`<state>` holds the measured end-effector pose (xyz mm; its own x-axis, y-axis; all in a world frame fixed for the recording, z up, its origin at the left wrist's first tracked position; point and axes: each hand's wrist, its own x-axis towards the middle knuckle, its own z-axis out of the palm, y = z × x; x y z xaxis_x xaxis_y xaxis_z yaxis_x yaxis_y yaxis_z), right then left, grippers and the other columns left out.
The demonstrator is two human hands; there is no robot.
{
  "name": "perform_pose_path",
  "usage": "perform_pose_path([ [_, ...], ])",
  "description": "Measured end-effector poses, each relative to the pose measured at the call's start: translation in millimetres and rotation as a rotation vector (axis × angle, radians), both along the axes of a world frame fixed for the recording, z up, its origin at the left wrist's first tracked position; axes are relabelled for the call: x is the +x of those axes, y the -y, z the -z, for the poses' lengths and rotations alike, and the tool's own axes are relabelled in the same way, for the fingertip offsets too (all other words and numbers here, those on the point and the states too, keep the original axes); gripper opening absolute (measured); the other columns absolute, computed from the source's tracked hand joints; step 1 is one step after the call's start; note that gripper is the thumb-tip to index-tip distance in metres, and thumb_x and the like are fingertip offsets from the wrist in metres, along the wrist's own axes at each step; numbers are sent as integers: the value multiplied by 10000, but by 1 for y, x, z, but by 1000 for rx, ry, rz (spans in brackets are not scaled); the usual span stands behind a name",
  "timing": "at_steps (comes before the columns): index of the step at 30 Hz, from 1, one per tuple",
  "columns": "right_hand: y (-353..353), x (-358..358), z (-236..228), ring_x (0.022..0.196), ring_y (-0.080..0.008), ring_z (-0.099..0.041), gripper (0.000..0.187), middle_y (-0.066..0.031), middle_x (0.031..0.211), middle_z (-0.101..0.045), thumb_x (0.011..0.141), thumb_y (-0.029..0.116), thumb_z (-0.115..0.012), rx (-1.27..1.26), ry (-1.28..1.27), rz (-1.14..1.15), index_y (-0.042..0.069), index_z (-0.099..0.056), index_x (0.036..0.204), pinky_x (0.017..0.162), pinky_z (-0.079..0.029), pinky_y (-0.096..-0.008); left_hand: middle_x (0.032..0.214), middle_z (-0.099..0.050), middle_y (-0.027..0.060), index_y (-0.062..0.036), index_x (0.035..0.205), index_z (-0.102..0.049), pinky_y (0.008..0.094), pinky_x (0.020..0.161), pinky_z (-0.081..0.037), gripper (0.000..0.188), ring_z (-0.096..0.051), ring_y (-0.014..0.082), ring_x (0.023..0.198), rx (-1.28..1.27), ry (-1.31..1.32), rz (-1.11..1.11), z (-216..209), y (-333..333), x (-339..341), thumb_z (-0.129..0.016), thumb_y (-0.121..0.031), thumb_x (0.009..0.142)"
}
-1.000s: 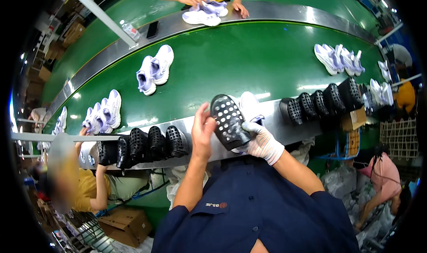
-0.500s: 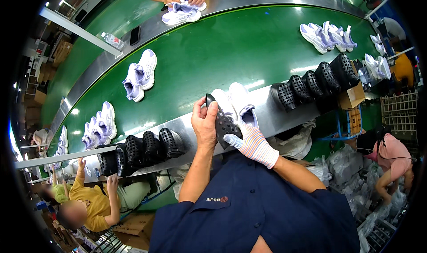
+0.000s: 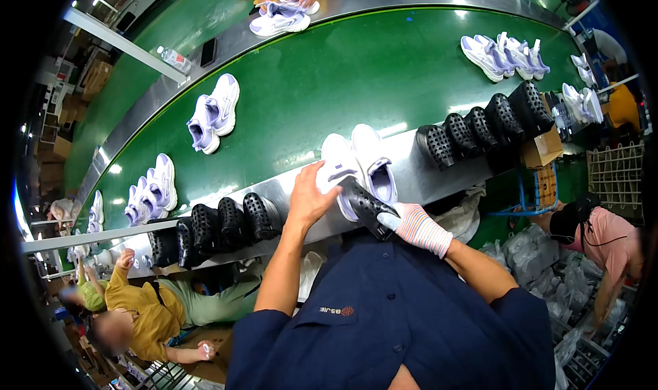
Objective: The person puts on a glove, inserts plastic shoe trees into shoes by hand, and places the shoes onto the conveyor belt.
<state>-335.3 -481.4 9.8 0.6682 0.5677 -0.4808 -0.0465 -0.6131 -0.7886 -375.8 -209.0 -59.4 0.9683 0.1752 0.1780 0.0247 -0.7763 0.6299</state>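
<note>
A perforated black shoe last (image 3: 367, 206) is just below mid-frame, clasped in the gloved right hand (image 3: 419, 229) and overlapping a white-and-lavender sneaker (image 3: 336, 155). Beside it the bare left hand (image 3: 310, 197) is spread wide; right of centre, more black lasts (image 3: 467, 138) line the steel ledge (image 3: 406, 165).

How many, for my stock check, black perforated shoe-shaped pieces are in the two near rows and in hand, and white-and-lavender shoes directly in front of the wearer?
Black perforated shoe-shaped pieces: 11 (5 in the left row, 5 in the right row, 1 in the right hand)
White-and-lavender shoes: 2
Total: 13
</note>
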Motion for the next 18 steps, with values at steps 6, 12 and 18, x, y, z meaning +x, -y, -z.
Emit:
perform_pose_path([
  [6, -2, 14, 27, 977, -472, -661, 574, -347, 950, -666, 952, 491, -583, -311, 66, -269, -68, -710, 972, 849, -527, -489, 1081, -688, 230, -8, 1261, -601, 480, 933, -519, 517, -652, 404, 1059, -61, -309, 169, 21, 8, 27, -735, -173, 791],
  [12, -46, 38, 19, 988, -438, -692, 445, -290, 993, -707, 924, 377, -576, -484, 144, -358, -28, -729, 1027, 885, -537, -481, 858, -688, 274, 25, 936, -641, 533, 786, -536, 245, -671, 474, 850, 97, -261, 215, 18, 7, 35, -691, -174, 800],
  [18, -100, 2, 67, 770, -404, -728, 184, -236, 851, -729, 898, 125, -572, -478, 567, -333, 1, -682, 976, 686, -571, -510, 878, -694, 292, 66, 945, -652, 518, 803, -549, 270, -681, 469, 872, 82, -324, 209, 19, 13, 31, -674, -156, 793],
])
